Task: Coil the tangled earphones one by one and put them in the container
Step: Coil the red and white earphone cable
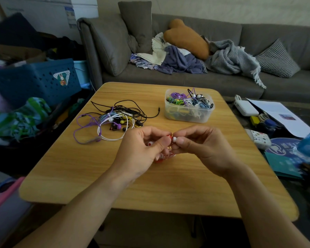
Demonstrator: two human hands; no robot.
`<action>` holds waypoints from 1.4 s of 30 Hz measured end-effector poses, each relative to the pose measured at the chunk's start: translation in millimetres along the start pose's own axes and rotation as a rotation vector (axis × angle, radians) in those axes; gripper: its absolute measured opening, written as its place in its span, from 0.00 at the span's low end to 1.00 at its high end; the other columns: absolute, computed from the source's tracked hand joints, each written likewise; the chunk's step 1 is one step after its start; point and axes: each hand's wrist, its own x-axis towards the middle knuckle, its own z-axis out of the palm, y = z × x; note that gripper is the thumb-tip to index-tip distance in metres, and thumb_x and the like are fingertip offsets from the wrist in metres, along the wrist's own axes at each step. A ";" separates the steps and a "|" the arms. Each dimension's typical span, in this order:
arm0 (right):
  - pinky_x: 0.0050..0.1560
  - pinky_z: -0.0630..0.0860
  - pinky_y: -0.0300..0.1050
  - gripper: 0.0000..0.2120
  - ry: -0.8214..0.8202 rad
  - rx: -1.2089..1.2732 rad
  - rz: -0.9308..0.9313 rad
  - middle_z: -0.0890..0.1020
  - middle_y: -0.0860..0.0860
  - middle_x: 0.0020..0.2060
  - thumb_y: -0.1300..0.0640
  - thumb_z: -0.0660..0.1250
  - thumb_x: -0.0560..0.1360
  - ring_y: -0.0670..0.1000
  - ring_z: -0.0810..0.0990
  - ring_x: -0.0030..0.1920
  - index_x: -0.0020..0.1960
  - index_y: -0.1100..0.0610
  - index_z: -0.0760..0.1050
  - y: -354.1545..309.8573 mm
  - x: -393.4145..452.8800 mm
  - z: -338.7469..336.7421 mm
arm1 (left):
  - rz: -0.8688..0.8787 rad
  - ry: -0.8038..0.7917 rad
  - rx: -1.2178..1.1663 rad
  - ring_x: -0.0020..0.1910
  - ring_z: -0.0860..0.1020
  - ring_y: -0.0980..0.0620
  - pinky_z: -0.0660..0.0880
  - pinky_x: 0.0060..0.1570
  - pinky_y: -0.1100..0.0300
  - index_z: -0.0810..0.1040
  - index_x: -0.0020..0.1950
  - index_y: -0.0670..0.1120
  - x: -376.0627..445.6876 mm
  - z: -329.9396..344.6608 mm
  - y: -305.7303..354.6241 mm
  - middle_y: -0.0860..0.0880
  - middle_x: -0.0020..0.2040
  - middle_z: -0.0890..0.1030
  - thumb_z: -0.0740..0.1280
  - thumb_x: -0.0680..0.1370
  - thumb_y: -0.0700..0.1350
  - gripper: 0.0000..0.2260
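Note:
Both hands meet above the middle of the wooden table. My left hand and my right hand pinch a red and white earphone between fingertips; its thin cord bunches under my left palm, mostly hidden. A tangled pile of earphones, black, purple, white and yellow, lies on the table to the far left. The clear plastic container, holding several coiled earphones, stands at the far right of the table.
A grey sofa with cushions and blankets runs behind the table. A blue crate and clutter stand at the left. Papers, a white charger and small items lie on a dark surface at the right.

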 end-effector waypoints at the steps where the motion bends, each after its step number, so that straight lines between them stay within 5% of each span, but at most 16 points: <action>1: 0.49 0.83 0.56 0.07 0.001 -0.006 -0.003 0.85 0.62 0.41 0.65 0.70 0.69 0.58 0.85 0.41 0.46 0.64 0.82 0.1 -0.1 0.6 | -0.014 0.000 -0.013 0.22 0.71 0.56 0.70 0.26 0.68 0.82 0.48 0.40 -0.3 0.1 0.4 0.41 0.31 0.80 0.70 0.75 0.35 0.04; 8: 0.43 0.84 0.48 0.10 0.018 -0.039 -0.026 0.85 0.66 0.41 0.66 0.71 0.69 0.57 0.86 0.39 0.48 0.68 0.80 -1.4 -1.2 7.5 | -0.031 0.005 -0.023 0.22 0.74 0.57 0.70 0.24 0.69 0.79 0.45 0.38 -3.2 3.2 4.1 0.40 0.30 0.79 0.68 0.76 0.31 0.03; 13: 0.41 0.83 0.45 0.07 0.035 -0.028 -0.013 0.85 0.61 0.38 0.64 0.72 0.68 0.54 0.85 0.37 0.46 0.64 0.82 1.5 -1.1 7.9 | 0.037 0.009 0.120 0.23 0.75 0.58 0.71 0.25 0.69 0.79 0.42 0.42 -3.5 1.1 6.5 0.49 0.28 0.80 0.70 0.74 0.32 0.05; 23: 0.42 0.81 0.43 0.09 0.039 0.220 0.072 0.85 0.60 0.39 0.59 0.74 0.64 0.53 0.85 0.38 0.43 0.60 0.85 3.7 1.9 16.6 | 0.302 0.145 0.403 0.33 0.80 0.58 0.77 0.36 0.63 0.79 0.40 0.52 -1.8 0.0 4.8 0.56 0.33 0.80 0.73 0.73 0.36 0.11; 29: 0.41 0.82 0.42 0.07 0.024 0.369 0.107 0.85 0.58 0.38 0.60 0.73 0.63 0.52 0.84 0.35 0.41 0.59 0.85 5.6 3.7 25.2 | 0.493 0.213 0.566 0.39 0.78 0.60 0.72 0.39 0.72 0.82 0.42 0.43 -2.0 -0.1 5.6 0.58 0.37 0.79 0.73 0.72 0.34 0.05; 33: 0.38 0.80 0.40 0.07 0.019 0.374 0.098 0.84 0.57 0.35 0.59 0.75 0.63 0.50 0.82 0.33 0.41 0.58 0.84 9.0 5.2 25.1 | 0.315 0.172 0.444 0.34 0.80 0.60 0.75 0.37 0.66 0.82 0.42 0.48 -1.8 -2.0 4.6 0.57 0.33 0.81 0.73 0.73 0.36 0.07; 39: 0.36 0.78 0.39 0.12 -0.099 0.334 0.099 0.82 0.55 0.35 0.51 0.80 0.63 0.48 0.79 0.34 0.41 0.56 0.83 9.3 5.8 19.5 | -0.231 0.016 -0.331 0.25 0.74 0.53 0.66 0.21 0.66 0.80 0.39 0.39 -2.6 1.2 15.3 0.43 0.29 0.79 0.71 0.68 0.35 0.01; 42: 0.37 0.78 0.40 0.14 -0.123 0.248 0.067 0.83 0.56 0.35 0.49 0.81 0.64 0.50 0.79 0.34 0.41 0.57 0.83 8.1 4.5 17.2 | -0.336 -0.037 -0.409 0.24 0.74 0.53 0.65 0.21 0.67 0.81 0.35 0.40 -3.2 -1.4 16.8 0.42 0.29 0.78 0.70 0.67 0.36 0.01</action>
